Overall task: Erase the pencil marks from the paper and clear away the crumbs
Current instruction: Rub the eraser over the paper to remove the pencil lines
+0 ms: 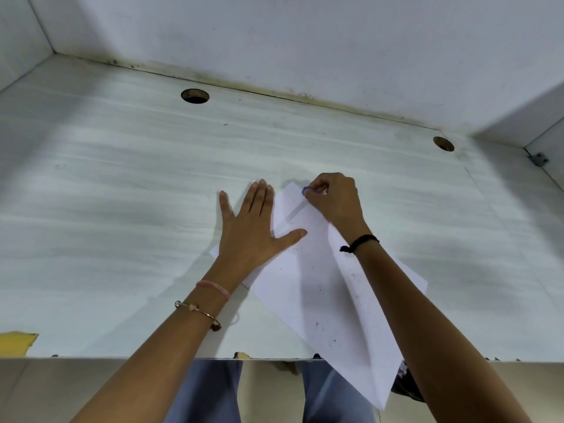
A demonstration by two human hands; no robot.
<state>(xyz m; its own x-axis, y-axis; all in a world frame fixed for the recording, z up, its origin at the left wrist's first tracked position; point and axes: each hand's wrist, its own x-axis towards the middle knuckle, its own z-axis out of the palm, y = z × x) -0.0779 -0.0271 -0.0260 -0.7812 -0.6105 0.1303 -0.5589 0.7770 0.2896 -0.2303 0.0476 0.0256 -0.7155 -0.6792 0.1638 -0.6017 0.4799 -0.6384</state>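
A white sheet of paper (323, 294) lies skewed on the desk, its near corner hanging over the front edge. Small dark crumbs and specks are scattered over it. My left hand (253, 227) lies flat with fingers spread on the sheet's far left part, pressing it down. My right hand (332, 199) is closed on a small blue eraser (306, 190), whose tip touches the paper near its far corner. Pencil marks are too faint to make out.
The pale grey desk (122, 209) has white walls at the back and both sides. Two round cable holes (194, 96) (443, 144) sit near the back edge. A yellow scrap (16, 343) lies at the front left. The desk's front edge (122, 357) runs across the bottom.
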